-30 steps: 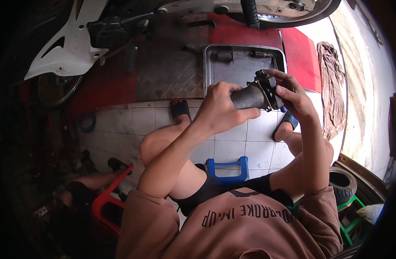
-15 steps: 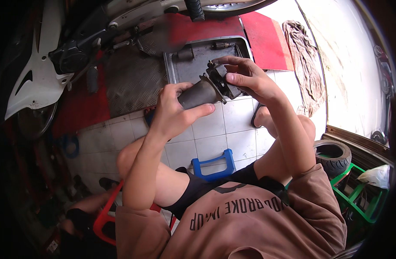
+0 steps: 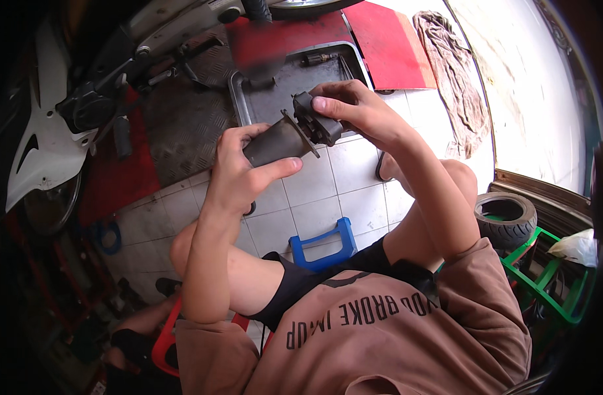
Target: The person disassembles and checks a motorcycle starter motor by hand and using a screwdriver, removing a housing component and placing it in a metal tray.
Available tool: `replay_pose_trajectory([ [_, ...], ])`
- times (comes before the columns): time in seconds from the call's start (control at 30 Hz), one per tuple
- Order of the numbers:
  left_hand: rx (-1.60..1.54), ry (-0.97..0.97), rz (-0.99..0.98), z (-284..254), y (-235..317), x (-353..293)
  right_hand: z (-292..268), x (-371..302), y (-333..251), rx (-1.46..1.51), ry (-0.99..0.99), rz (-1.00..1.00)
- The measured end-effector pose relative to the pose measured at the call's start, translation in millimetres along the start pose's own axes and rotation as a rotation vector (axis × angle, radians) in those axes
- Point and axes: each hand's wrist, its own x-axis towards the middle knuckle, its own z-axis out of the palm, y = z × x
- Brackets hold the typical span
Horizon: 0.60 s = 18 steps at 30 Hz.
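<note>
This looks like a motorbike repair workshop. A bike with a white panel [image 3: 51,158] and a wheel [image 3: 311,10] stands over a red platform [image 3: 387,49] with a ridged plate [image 3: 183,131]. A tray [image 3: 291,79] carries small parts [image 3: 318,59], and the person's fingers [image 3: 275,172] grip a dark cylinder [image 3: 278,143]. A loose tyre [image 3: 512,230], a stained rag [image 3: 452,79] and a tiled floor [image 3: 314,174] also suit a workshop.
</note>
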Motion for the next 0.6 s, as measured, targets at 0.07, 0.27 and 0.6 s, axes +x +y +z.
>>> replay_pose_trajectory([
  [0.07, 0.006, -0.003, -0.026, 1.4, 5.3, 0.2, -1.3, 0.0, 3.0, 0.029, 0.011, 0.002],
  [0.27, -0.026, -0.018, 0.001, 5.0, -1.0, 0.0, 0.8, -2.1, 3.6, -0.043, 0.049, -0.058],
  [0.6, 0.012, 0.01, -0.018, 7.5, 0.5, -0.4, 0.5, -2.5, 1.3, -0.043, -0.062, -0.046],
])
